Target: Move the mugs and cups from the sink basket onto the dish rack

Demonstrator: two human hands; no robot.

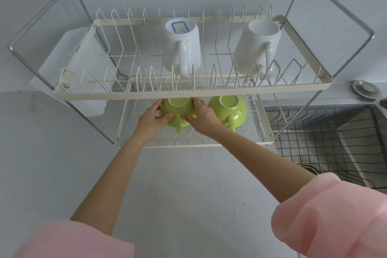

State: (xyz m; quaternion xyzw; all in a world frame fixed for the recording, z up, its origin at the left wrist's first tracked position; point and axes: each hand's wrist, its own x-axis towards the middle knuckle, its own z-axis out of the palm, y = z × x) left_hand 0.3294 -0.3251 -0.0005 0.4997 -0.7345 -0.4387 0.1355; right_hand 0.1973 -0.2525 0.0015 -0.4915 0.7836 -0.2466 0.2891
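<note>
A two-tier cream wire dish rack [188, 92] stands on the counter. Two white mugs sit upside down on its upper tier, one in the middle [181, 48] and one at the right [256, 47]. On the lower tier a green cup [178, 111] is upside down, its handle toward me. My left hand [151, 120] grips its left side and my right hand [202, 117] grips its right side. A second green cup [229, 109] rests upside down just to the right. The black wire sink basket [326, 132] lies in the sink at the right, with no cup visible in it.
A white plastic cutting board [71, 73] leans behind the rack's left end. A round metal sink plug [366, 88] lies on the ledge at the far right. The steel sink [356, 153] has its drain near the basket's front. Grey counter stretches in front of the rack.
</note>
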